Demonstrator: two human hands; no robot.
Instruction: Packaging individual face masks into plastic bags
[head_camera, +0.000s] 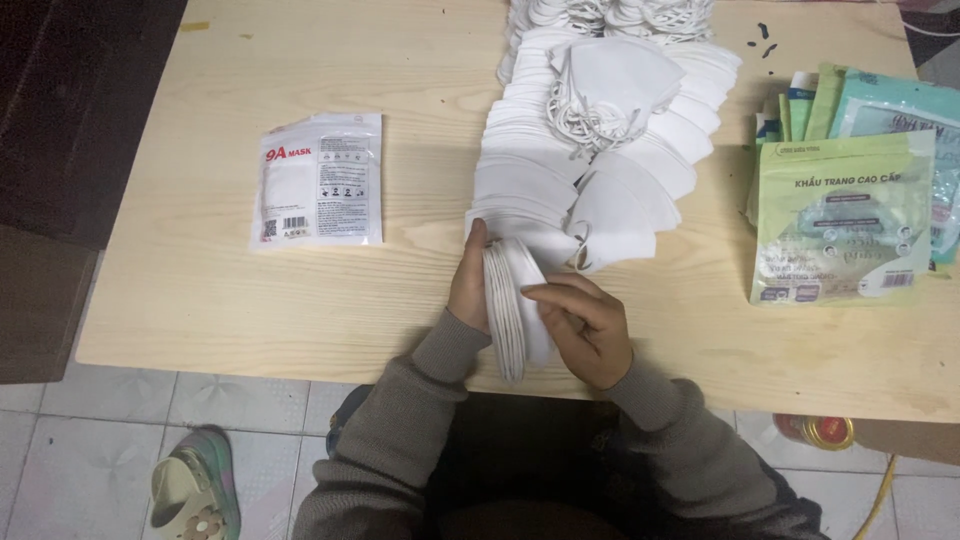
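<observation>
We hold a bundle of folded white face masks (512, 305) on edge at lower centre, over the pale wooden table (200, 290)

A sealed white mask pouch (318, 180) lies at left of frame with a mask inside; green and teal printed pouches (845, 215) are stacked at right, contents unclear. Our left hand (470, 285) presses flat on the bundle's left side, our right hand (585, 325) curls its fingers against the right, clamping it. Both forearms angle in from below. A long overlapping row of loose white masks (590, 150) runs up behind
</observation>
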